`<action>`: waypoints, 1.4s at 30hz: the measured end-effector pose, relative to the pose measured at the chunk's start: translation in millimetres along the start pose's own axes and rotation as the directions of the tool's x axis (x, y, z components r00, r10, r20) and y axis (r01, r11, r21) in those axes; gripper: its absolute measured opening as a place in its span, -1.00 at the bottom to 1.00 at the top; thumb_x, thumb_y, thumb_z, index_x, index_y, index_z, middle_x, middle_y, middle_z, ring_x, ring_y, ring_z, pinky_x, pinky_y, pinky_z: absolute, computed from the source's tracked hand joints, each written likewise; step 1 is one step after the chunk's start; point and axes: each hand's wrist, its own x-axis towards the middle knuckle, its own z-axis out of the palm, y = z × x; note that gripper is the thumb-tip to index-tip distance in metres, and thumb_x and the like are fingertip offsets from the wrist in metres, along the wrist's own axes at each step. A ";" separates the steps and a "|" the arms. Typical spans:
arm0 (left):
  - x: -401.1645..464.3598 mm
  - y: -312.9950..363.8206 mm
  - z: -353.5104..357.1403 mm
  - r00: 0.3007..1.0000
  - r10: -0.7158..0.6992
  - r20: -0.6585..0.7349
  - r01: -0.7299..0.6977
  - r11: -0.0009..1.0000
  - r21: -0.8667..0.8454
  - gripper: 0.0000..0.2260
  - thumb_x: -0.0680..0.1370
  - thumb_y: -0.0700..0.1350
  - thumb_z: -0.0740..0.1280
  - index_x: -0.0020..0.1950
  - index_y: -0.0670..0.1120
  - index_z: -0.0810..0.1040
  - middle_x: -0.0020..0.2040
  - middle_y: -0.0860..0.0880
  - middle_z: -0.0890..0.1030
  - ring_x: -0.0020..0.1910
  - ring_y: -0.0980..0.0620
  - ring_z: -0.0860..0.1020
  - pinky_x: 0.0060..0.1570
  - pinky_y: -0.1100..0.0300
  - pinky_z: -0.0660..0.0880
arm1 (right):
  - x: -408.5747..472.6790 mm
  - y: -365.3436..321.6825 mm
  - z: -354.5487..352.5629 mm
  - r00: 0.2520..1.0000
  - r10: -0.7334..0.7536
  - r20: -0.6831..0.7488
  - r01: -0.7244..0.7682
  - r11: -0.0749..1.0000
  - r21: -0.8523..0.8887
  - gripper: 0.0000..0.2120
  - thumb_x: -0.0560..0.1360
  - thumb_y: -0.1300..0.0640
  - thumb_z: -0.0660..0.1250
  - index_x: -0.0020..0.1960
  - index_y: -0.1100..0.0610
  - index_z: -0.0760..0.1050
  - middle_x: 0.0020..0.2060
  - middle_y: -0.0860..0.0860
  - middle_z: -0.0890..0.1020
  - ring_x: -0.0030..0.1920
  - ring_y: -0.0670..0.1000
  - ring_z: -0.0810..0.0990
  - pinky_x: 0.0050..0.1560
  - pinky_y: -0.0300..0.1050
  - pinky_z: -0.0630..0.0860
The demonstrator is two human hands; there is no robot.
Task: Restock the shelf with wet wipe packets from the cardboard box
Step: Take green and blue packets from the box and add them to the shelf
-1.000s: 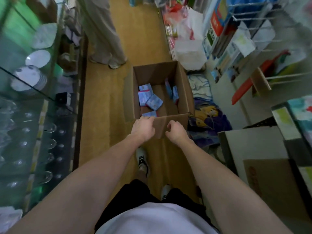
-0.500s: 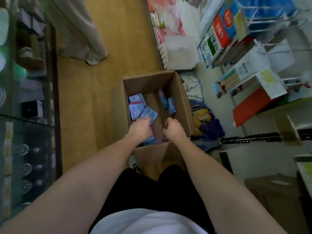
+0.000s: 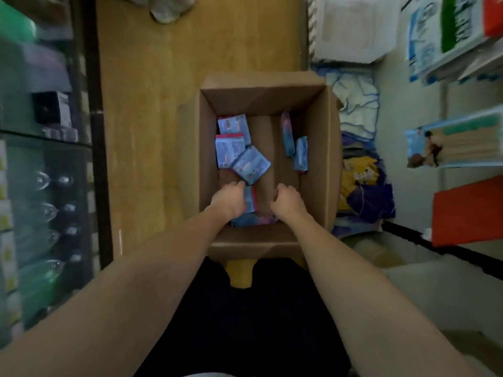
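An open cardboard box stands on the floor in front of me. Several blue wet wipe packets with red edges lie inside: a cluster at the left and two upright ones along the right wall. My left hand is down in the box, its fingers curled round an upright packet. My right hand is in the box beside it, knuckles up and fingers curled under; what lies under them is hidden. Another packet lies below both wrists.
A glass cabinet with stemmed glasses lines the left. Shelves of packaged goods and a red board stand at the right. Folded cloths lie beside the box. Another person's shoe is on the wooden floor ahead.
Both hands left the box's near flap and went down inside the box. My head has tipped forward, so the box is now seen from straight above.
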 end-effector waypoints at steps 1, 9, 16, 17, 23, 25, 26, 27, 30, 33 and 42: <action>8.4 -2.7 7.2 1.000 -0.020 0.018 0.020 1.000 -0.003 -0.62 0.53 -0.17 0.31 0.33 -0.17 0.38 0.28 -0.20 0.47 0.25 -0.24 0.46 0.18 -0.07 0.46 | 8.2 1.4 9.1 0.999 -0.004 0.047 0.005 1.000 0.000 -0.66 0.52 0.08 0.34 0.24 0.21 0.48 0.16 0.20 0.51 0.19 0.25 0.51 0.19 0.06 0.50; 64.3 -31.9 49.7 0.987 -0.141 0.081 0.142 0.990 -0.005 -0.45 0.50 -0.11 0.39 0.44 -0.15 0.30 0.36 -0.17 0.36 0.33 -0.23 0.35 0.25 -0.09 0.39 | 52.3 16.3 65.7 0.935 -0.073 0.348 0.111 0.989 -0.093 -0.60 0.37 -0.15 0.53 0.03 0.00 0.43 0.12 0.09 0.60 0.14 0.17 0.55 0.18 0.09 0.48; 95.6 -35.4 67.4 0.976 -0.203 0.082 0.196 0.977 0.085 -0.36 0.46 -0.08 0.44 0.47 -0.09 0.23 0.43 -0.14 0.26 0.42 -0.20 0.26 0.32 -0.12 0.26 | 88.1 30.0 79.4 0.863 -0.095 0.495 0.218 0.956 -0.196 -0.47 0.43 -0.23 0.46 0.26 0.03 0.44 0.22 0.10 0.51 0.20 0.15 0.50 0.23 0.10 0.46; 97.7 -33.7 68.2 0.975 -0.209 0.075 0.201 0.974 0.102 -0.37 0.46 -0.10 0.44 0.46 -0.08 0.24 0.43 -0.14 0.26 0.42 -0.20 0.25 0.33 -0.15 0.24 | 90.8 29.7 79.5 0.847 -0.112 0.519 0.246 0.949 -0.196 -0.47 0.45 -0.23 0.43 0.28 0.03 0.43 0.22 0.10 0.52 0.20 0.14 0.50 0.23 0.10 0.46; 107.4 -27.1 60.3 0.971 -0.212 0.111 0.181 0.955 0.234 -0.41 0.47 -0.06 0.43 0.46 0.00 0.30 0.42 -0.16 0.26 0.41 -0.22 0.21 0.36 -0.24 0.15 | 94.6 27.7 83.1 0.815 -0.196 0.545 0.378 0.893 -0.243 -0.62 0.64 -0.13 0.17 0.40 -0.02 0.32 0.22 0.14 0.52 0.17 0.19 0.51 0.16 0.15 0.48; 111.5 -26.6 54.0 0.968 -0.200 0.154 0.153 0.950 0.272 -0.48 0.51 -0.04 0.39 0.45 0.03 0.35 0.43 -0.17 0.26 0.42 -0.23 0.20 0.37 -0.22 0.14 | 96.7 24.6 81.0 0.813 -0.183 0.553 0.393 0.873 -0.288 -0.66 0.66 0.00 0.14 0.41 -0.01 0.30 0.23 0.16 0.52 0.17 0.20 0.51 0.17 0.17 0.50; 113.6 -26.7 52.0 0.969 -0.190 0.160 0.139 0.947 0.288 -0.52 0.52 -0.03 0.37 0.43 0.04 0.37 0.43 -0.17 0.27 0.41 -0.24 0.20 0.36 -0.21 0.15 | 97.9 22.7 78.7 0.809 -0.172 0.562 0.400 0.862 -0.312 -0.65 0.65 0.03 0.14 0.43 0.00 0.29 0.24 0.16 0.51 0.19 0.21 0.51 0.18 0.18 0.49; 115.3 -27.3 50.4 0.971 -0.179 0.158 0.125 0.945 0.301 -0.56 0.53 0.00 0.35 0.41 0.05 0.40 0.42 -0.16 0.28 0.41 -0.23 0.21 0.36 -0.19 0.16 | 99.0 20.5 75.0 0.808 -0.160 0.567 0.406 0.849 -0.340 -0.62 0.65 0.05 0.14 0.45 0.00 0.27 0.26 0.15 0.51 0.22 0.22 0.50 0.22 0.19 0.45; 115.1 -29.3 47.0 0.974 -0.134 0.182 0.088 0.967 0.240 -0.60 0.53 -0.02 0.36 0.35 -0.01 0.43 0.33 -0.15 0.43 0.31 -0.20 0.38 0.26 -0.09 0.36 | 101.9 16.0 62.5 0.818 -0.145 0.556 0.432 0.793 -0.430 -0.62 0.64 0.04 0.14 0.44 0.06 0.27 0.31 0.16 0.51 0.30 0.23 0.47 0.30 0.23 0.27; 106.5 -27.2 39.0 0.969 -0.124 0.215 0.122 0.992 0.024 -0.56 0.49 -0.09 0.40 0.34 -0.07 0.41 0.22 -0.17 0.55 0.16 -0.21 0.54 0.08 -0.04 0.54 | 102.7 16.1 51.0 0.807 -0.180 0.563 0.467 0.777 -0.421 -0.61 0.67 -0.03 0.10 0.43 0.11 0.29 0.28 0.17 0.53 0.27 0.22 0.49 0.25 0.18 0.33; 67.8 -10.8 1.9 0.982 -0.167 0.090 0.170 0.985 -0.022 -0.68 0.53 -0.05 0.35 0.25 -0.12 0.48 0.19 -0.20 0.58 0.15 -0.25 0.55 0.04 -0.01 0.49 | 71.4 14.7 16.9 0.885 -0.233 0.404 0.415 0.788 -0.454 -0.66 0.58 0.05 0.33 0.29 0.15 0.42 0.19 0.17 0.58 0.18 0.22 0.57 -0.04 -0.02 0.44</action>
